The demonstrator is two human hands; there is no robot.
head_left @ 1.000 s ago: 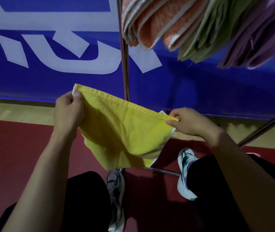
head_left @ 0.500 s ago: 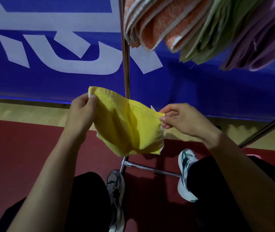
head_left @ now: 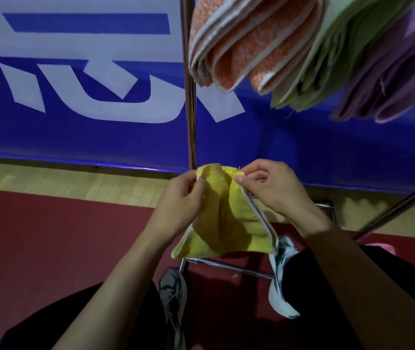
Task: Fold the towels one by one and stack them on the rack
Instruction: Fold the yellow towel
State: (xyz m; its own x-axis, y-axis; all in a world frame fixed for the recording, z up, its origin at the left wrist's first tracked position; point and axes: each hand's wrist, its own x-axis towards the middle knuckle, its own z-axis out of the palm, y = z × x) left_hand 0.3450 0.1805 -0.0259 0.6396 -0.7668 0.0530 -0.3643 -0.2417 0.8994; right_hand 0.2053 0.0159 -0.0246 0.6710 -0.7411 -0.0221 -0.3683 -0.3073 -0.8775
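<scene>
Blue banner (head_left: 100,137) (white lettering) above red floor (head_left: 50,236).

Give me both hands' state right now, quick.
Left hand: closed, pinching the yellow towel at one top corner.
Right hand: closed, pinching the same towel's other top corner.

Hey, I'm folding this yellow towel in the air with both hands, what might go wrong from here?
1. The yellow towel is held only by fingertip pinches of the left hand and right hand at its top corners; a slip would likely drop it on the floor.
2. It sags and bunches between them, so the fold may come out uneven.
3. The orange towels overhang the rack, so stacking could nudge them.
</scene>
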